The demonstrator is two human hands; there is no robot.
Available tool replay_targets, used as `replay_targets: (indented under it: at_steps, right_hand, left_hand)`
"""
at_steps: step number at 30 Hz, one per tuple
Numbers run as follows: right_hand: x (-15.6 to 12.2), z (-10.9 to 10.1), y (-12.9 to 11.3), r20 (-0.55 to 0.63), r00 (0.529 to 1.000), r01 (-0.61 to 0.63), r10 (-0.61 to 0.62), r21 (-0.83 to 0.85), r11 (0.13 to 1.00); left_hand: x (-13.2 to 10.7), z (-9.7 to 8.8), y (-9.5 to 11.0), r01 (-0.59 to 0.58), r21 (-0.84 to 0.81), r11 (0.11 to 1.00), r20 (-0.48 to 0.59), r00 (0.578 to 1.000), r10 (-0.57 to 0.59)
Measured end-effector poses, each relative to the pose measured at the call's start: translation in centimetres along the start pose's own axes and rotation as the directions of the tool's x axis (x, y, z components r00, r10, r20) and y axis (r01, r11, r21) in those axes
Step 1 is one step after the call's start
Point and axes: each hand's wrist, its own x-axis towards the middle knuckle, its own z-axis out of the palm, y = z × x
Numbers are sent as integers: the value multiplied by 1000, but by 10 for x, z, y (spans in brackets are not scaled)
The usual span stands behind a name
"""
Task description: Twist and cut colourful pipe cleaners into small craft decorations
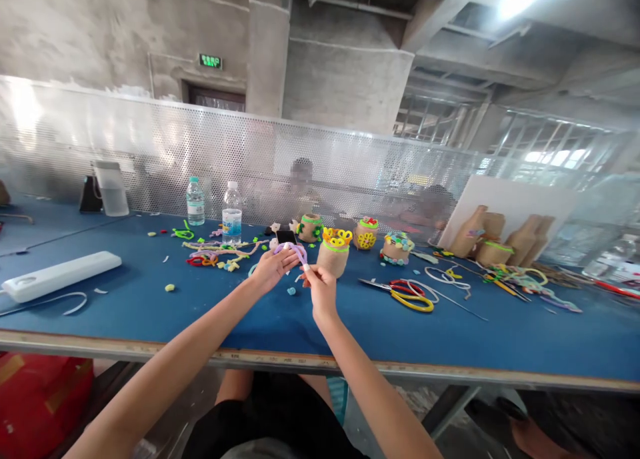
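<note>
A bent purple pipe cleaner [299, 248] arches between my two hands above the table. My left hand [273, 271], fingers stretched forward, holds one side of it near the thumb and fingertips. At the other end my right hand [321, 287] pinches it between thumb and fingers, and a pale tip sticks out below. Just behind my right hand stands a twine-wrapped jar [332, 262] with a green band and yellow loops. A dark phone [287, 236] lies behind my left hand. On the blue table [210, 319], a small light-blue piece [291, 291] lies between my hands.
Yellow-handled scissors [413, 301] and red-handled ones lie to the right, beside white cord [450, 282]. Other decorated jars [367, 234] stand behind. Water bottles [231, 216], loose colored pipe cleaners [203, 261] and a white elongated device [63, 276] are left. Twine-wrapped bottles [470, 232] stand far right.
</note>
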Motion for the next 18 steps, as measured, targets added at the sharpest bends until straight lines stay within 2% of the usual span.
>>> replay_targets:
  at_steps: [5, 8, 9, 10, 12, 13, 14, 16, 18]
  right_hand:
    - [-2, -7, 4, 217, 971, -81, 99, -87, 993]
    - [7, -39, 4, 268, 961, -19, 71, -192, 981]
    - [14, -58, 3, 269, 963, 83, 7, -322, 943]
    - [21, -82, 2, 230, 972, 159, -53, -473, 866]
    - [40, -137, 1, 135, 985, 170, -104, -735, 656]
    - [49, -165, 0, 115, 990, 140, -79, -860, 492]
    - [58, -191, -1, 121, 993, 119, -11, -953, 279]
    - [70, -231, -3, 114, 990, 100, 81, -982, 161]
    - [76, -252, -3, 140, 973, 125, 182, -988, 93]
  left_hand:
    - [6, 0, 0, -78, 39, 996, -104, 991, 82]
    - [10, -1, 6, -130, 91, 987, -175, 974, 144]
    - [12, -2, 10, -147, 113, 983, -183, 969, 166]
    - [15, -2, 13, -164, 149, 975, -175, 966, 190]
    - [23, -3, 18, -206, 273, 940, -122, 961, 246]
    - [29, -3, 20, -226, 382, 896, -76, 959, 274]
    - [35, -3, 20, -241, 506, 828, -25, 956, 293]
    - [46, -2, 16, -248, 708, 662, 51, 952, 302]
    - [53, -4, 10, -239, 811, 534, 66, 944, 323]
